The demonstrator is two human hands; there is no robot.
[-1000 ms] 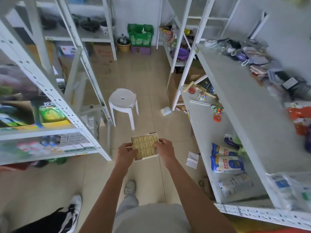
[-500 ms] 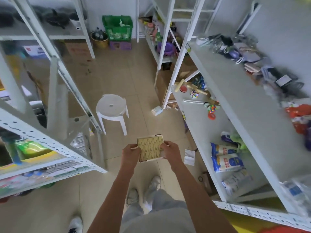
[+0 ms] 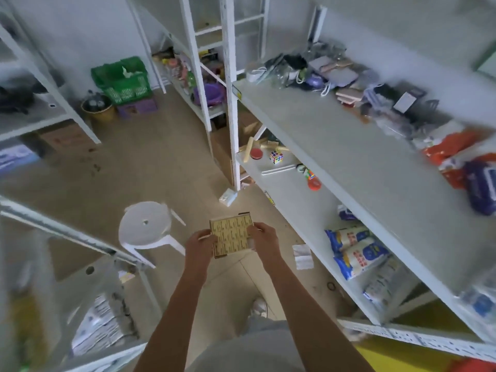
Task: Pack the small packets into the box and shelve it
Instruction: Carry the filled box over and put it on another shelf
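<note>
A small open box [image 3: 233, 235] filled with rows of yellow packets is held level in front of me over the floor. My left hand [image 3: 201, 245] grips its left edge and my right hand [image 3: 264, 238] grips its right edge. The box sits between the two shelving racks, closer to the white rack on the right [image 3: 349, 146]. Its flaps stand open at the sides.
A white plastic stool [image 3: 146, 226] stands on the floor just left of the box. The right rack holds blue bags [image 3: 354, 249], a puzzle cube [image 3: 276, 157] and mixed goods. A left rack [image 3: 67, 237] is close. A green basket [image 3: 123, 79] sits at the far wall.
The view has swung to the right, toward the right-hand rack. Both hands keep the same hold on the box, which stays in front of me.
</note>
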